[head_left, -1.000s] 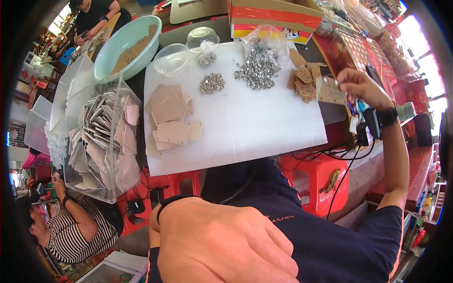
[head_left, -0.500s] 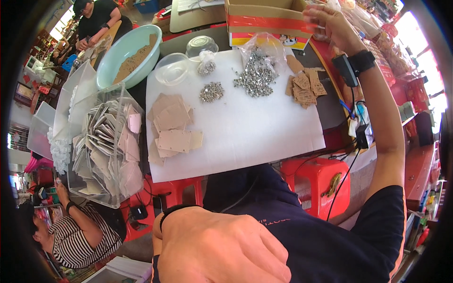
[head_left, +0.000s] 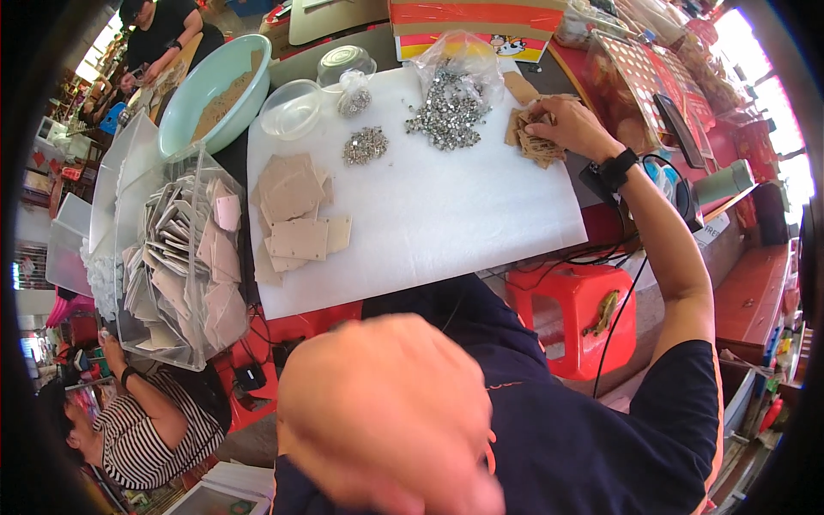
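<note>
My right hand reaches across the white sheet to its far right corner. Its fingers close on a small stack of brown cards. A black watch is on that wrist. My left hand is raised close to the camera, large and blurred, so I cannot tell what its fingers do. A clear bag spills small silver metal pieces left of the brown cards. A smaller heap of metal pieces lies further left. Flat tan cards are piled on the sheet's left side.
A clear plastic bin of cards stands left of the sheet. Behind are a teal bowl, two clear bowls and an orange box. A red stool stands below. A person in stripes sits lower left.
My right hand rose from the table's right edge to the orange box, then came down on the brown cards. My left hand stayed up near the camera.
</note>
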`<move>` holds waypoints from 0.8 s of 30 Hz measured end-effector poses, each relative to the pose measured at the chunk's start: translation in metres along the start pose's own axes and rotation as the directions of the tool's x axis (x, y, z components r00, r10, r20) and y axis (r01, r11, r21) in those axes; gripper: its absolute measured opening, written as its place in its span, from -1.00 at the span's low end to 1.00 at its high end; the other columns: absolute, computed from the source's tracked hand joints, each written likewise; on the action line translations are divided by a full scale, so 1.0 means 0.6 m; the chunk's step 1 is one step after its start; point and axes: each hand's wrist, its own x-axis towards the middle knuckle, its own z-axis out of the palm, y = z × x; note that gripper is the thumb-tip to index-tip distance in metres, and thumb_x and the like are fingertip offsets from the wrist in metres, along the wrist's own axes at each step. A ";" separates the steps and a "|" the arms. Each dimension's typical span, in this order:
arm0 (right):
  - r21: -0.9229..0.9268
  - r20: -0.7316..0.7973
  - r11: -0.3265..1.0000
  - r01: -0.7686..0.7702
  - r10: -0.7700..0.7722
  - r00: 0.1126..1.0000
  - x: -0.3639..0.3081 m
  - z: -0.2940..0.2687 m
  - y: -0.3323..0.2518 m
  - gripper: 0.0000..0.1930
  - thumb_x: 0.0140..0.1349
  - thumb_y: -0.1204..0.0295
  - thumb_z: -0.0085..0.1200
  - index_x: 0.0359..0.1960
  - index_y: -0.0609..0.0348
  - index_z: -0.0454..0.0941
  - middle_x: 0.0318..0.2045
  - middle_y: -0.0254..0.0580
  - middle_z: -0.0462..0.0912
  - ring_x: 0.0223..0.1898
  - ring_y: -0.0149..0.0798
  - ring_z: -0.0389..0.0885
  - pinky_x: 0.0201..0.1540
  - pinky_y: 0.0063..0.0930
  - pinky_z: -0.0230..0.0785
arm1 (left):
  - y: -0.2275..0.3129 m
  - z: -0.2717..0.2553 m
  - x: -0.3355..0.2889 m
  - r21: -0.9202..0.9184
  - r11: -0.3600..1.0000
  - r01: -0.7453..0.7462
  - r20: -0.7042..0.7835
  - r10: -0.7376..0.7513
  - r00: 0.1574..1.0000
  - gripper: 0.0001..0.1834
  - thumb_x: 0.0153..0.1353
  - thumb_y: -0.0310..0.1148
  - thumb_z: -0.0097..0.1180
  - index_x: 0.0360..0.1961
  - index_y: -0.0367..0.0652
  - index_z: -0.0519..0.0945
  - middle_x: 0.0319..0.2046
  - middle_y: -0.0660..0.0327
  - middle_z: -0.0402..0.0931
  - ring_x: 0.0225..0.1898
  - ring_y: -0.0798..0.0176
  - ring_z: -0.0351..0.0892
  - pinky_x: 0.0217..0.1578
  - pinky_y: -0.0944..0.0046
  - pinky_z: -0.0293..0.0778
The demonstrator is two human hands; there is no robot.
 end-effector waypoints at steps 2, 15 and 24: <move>-0.017 0.140 0.994 -0.107 0.108 0.984 -0.001 -0.014 -0.025 -0.65 0.17 0.20 0.18 -0.13 0.19 0.63 -0.15 -0.02 0.65 -0.13 0.00 0.62 -0.08 -0.24 0.45 | -0.021 0.024 -0.061 -0.006 0.998 0.063 -0.449 -0.059 0.891 -0.69 -0.02 -0.39 0.35 -0.30 -0.39 0.60 -0.47 0.01 0.61 -0.49 0.13 0.62 -0.44 0.25 0.49; 0.835 0.151 0.496 -0.239 0.211 0.966 -0.105 -0.067 -0.104 -0.80 0.32 0.31 0.12 -0.19 0.17 0.61 -0.43 -0.50 0.53 -0.40 -0.63 0.47 -0.37 -0.66 0.36 | -0.148 -0.065 -0.200 0.181 0.669 0.721 -0.832 -0.286 0.475 -0.73 0.41 -0.41 -0.08 0.01 -0.33 0.52 -0.39 0.19 0.58 -0.30 0.37 0.58 -0.22 0.35 0.47; 0.932 0.362 -0.017 -0.361 0.045 0.931 -0.158 -0.006 -0.261 -0.86 0.28 0.37 0.18 -0.24 0.16 0.57 -0.40 -0.39 0.58 -0.44 -0.56 0.54 -0.41 -0.65 0.48 | -0.165 -0.029 -0.152 0.270 0.841 0.469 -0.861 -0.007 0.509 -0.64 0.43 -0.34 -0.05 0.15 -0.33 0.45 -0.08 0.15 0.57 -0.09 0.36 0.56 -0.10 0.30 0.51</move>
